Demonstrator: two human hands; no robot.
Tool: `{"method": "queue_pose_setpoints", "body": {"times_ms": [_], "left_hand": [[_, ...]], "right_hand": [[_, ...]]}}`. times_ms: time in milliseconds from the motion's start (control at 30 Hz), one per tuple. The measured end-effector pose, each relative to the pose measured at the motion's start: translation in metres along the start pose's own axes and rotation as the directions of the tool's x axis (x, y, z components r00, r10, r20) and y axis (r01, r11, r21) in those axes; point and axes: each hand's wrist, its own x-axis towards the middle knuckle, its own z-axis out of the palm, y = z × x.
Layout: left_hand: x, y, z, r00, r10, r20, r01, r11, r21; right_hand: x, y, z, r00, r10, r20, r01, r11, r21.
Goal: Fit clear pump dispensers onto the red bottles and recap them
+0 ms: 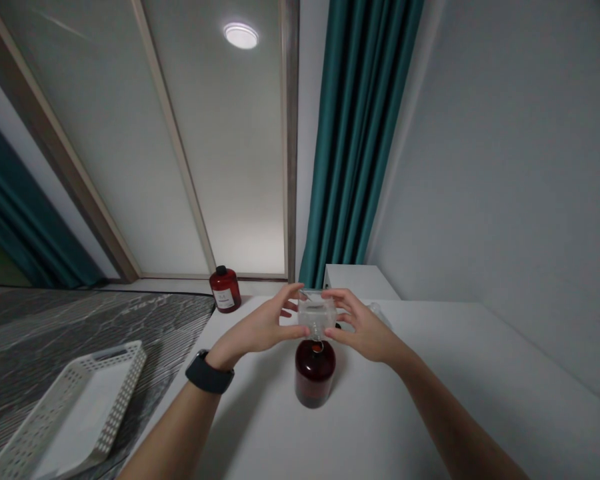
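White basket cut off lower left, dark red bottle upright on table, left hand and right hand gripping clear bottle neck-down above it, contact unclear, transparent item half hidden behind right hand, capped bottle beyond, label unreadable.

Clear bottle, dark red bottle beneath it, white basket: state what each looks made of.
Clear bottle: glossy glass or plastic, judging by its see-through walls.
Dark red bottle: tinted glass or plastic, shiny, with translucent sides.
White basket: probably matte moulded plastic; its sides are regularly perforated.
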Motion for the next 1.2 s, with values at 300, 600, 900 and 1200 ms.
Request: {"method": "queue_pose_setpoints", "body": {"times_ms": [300,600,900,1200], "left_hand": [[-0.0008,-0.0019,-0.0011,0.999,0.044,0.021,-0.045,0.999,0.016],[0.0002,-0.0060,-0.0007,0.998,0.066,0.003,-0.066,0.997,0.041],[-0.0003,-0.0025,-0.0004,0.998,0.064,-0.010,-0.063,0.997,0.048],[-0.0001,-0.0004,-0.0010,0.994,0.111,-0.002,-0.111,0.990,0.083]], "right_hand": [[-0.0010,0.0036,0.0002,1.000,0.010,0.004,-0.010,1.000,0.001],[-0.0003,0.0049,0.0016,1.000,0.015,-0.003,-0.015,0.999,0.038],[-0.0007,0.0080,0.0011,0.999,-0.022,-0.026,0.021,1.000,-0.020],[-0.0027,0.0069,-0.0016,1.000,-0.022,-0.014,0.021,0.995,-0.093]]}}
